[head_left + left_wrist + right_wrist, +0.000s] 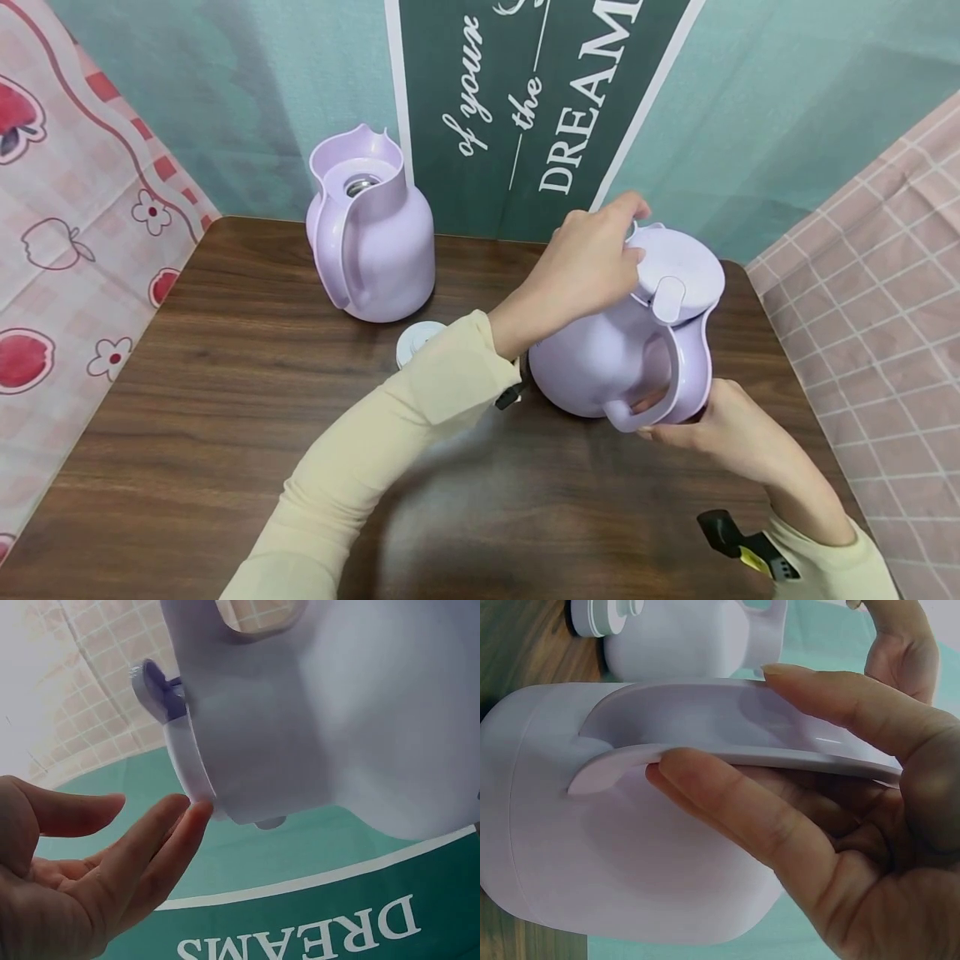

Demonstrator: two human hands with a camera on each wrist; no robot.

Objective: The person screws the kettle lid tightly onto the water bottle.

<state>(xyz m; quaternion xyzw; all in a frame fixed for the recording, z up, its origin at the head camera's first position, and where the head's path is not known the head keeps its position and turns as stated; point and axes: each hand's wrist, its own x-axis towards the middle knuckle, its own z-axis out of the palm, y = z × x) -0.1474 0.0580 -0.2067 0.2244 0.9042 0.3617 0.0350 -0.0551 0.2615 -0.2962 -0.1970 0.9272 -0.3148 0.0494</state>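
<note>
A lilac thermos jug [592, 362] stands at the right of the table, its round lid [684, 265] fitted on top. My right hand [738, 429] grips its handle [678, 367]; in the right wrist view, fingers [735, 799] bend round the handle's edge. At the lid's far left side is my left hand [585, 258]. The left wrist view has its fingertips [196, 812] touching the lid's rim, the fingers loosely extended and the thumb apart. A second lilac jug [390, 250] stands upright at back left, lidless, with a metallic opening in its neck.
A round white stopper [417, 340] lies on the brown wooden table [225, 400], partly hidden by the left sleeve [397, 417]. Behind the table hangs a teal cloth [787, 83] with printed lettering. Patterned cloths border both sides.
</note>
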